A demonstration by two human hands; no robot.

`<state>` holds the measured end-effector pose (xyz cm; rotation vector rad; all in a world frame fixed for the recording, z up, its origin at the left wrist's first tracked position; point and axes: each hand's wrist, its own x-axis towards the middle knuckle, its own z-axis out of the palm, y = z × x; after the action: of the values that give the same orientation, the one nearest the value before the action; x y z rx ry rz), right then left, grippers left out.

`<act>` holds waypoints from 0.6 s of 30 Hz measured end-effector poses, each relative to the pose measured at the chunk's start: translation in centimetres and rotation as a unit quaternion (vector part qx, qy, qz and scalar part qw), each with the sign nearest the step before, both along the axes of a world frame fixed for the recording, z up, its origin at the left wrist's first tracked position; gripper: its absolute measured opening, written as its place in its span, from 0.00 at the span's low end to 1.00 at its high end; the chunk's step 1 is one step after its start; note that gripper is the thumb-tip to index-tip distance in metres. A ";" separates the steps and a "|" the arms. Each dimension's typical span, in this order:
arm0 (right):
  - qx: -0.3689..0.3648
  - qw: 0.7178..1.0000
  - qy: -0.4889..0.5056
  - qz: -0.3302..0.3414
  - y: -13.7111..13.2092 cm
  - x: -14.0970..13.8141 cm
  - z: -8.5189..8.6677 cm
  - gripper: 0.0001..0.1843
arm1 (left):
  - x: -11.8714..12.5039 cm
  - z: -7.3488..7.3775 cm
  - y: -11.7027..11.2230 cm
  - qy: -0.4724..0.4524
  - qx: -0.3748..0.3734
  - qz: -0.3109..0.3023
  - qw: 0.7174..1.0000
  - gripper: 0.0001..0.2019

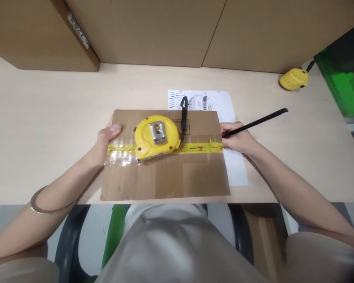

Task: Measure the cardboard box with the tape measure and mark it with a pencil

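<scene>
A flat piece of brown cardboard (pixel 177 173) lies on the desk before me, with a strip of yellow printed tape (pixel 197 148) running across it. A yellow tape measure (pixel 157 136) with a black wrist strap rests on the cardboard. My left hand (pixel 105 142) grips the cardboard's left edge, thumb on top. My right hand (pixel 237 138) sits at the cardboard's right edge, closed around a black pencil (pixel 259 122) that points up and to the right.
A white sheet with pencil sketches (pixel 221 104) lies partly under the cardboard. A second yellow tape measure (pixel 294 78) sits at the far right of the light wooden desk (pixel 47 129). Large cardboard boxes (pixel 150 31) line the back. A green object (pixel 345 86) stands at right.
</scene>
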<state>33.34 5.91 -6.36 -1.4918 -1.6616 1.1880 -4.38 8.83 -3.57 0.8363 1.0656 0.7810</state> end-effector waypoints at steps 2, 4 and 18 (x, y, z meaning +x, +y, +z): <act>-0.003 1.000 -0.005 0.003 -0.1 0.1 0.0 0.20 | 0.2 0.0 0.2 0.007 0.001 0.012 1.000 0.25; -0.009 1.000 -0.009 0.007 -0.1 0.1 0.0 0.20 | 0.1 -0.1 0.6 -0.004 0.006 -0.006 1.000 0.25; -0.026 1.000 -0.002 -0.006 -0.3 0.0 0.3 0.20 | 1.0 0.7 -0.4 0.007 -0.005 0.028 1.000 0.18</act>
<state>33.34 5.63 -6.05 -1.5341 -1.6335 1.2305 -3.33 8.48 -2.88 0.8078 1.1082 0.8176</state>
